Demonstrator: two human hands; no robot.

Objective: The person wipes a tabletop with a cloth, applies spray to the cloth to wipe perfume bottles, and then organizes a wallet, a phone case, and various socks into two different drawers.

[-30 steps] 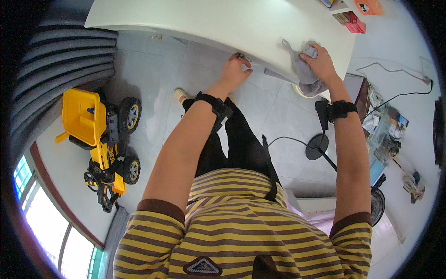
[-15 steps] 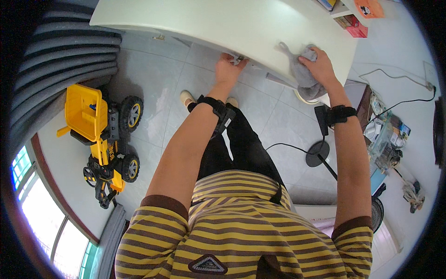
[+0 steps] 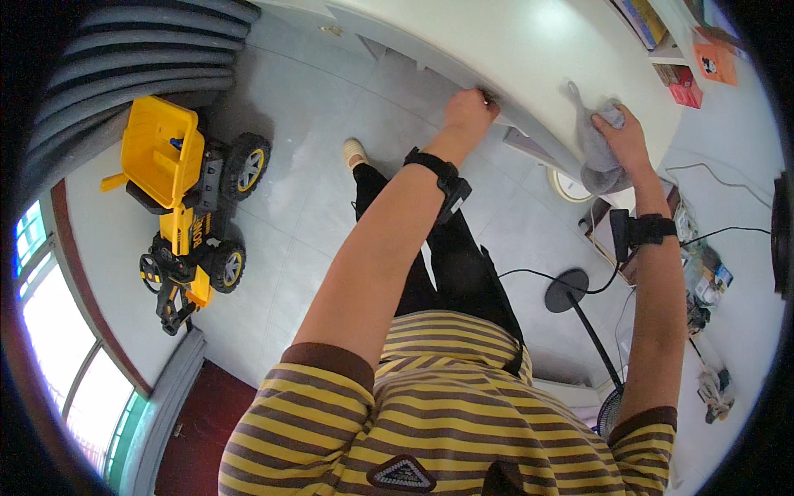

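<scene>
My left hand (image 3: pixel 471 114) is closed at the front face of the white desk (image 3: pixel 521 41), just below its top edge. A small dark, shiny thing shows at its fingertips, too small to make out. On the desk's right part my right hand (image 3: pixel 626 142) grips a grey cloth (image 3: pixel 597 153). The bunched cloth lies partly on the desktop and hangs over the front edge, with a thin tail of it stretching away from me. Black straps with small devices sit on both my forearms.
A yellow and black ride-on toy truck (image 3: pixel 178 207) stands on the tiled floor to the left, by grey curtains (image 3: pixel 149 50). A round black stand base (image 3: pixel 566 289) with a cable is at right. Books (image 3: pixel 641 21) and a red box (image 3: pixel 685 87) fill the desk's far right.
The whole view has shifted, so desk and hands appear farther right. My left fingers look more tightly curled at the desk front. My right hand keeps hold of the grey cloth.
</scene>
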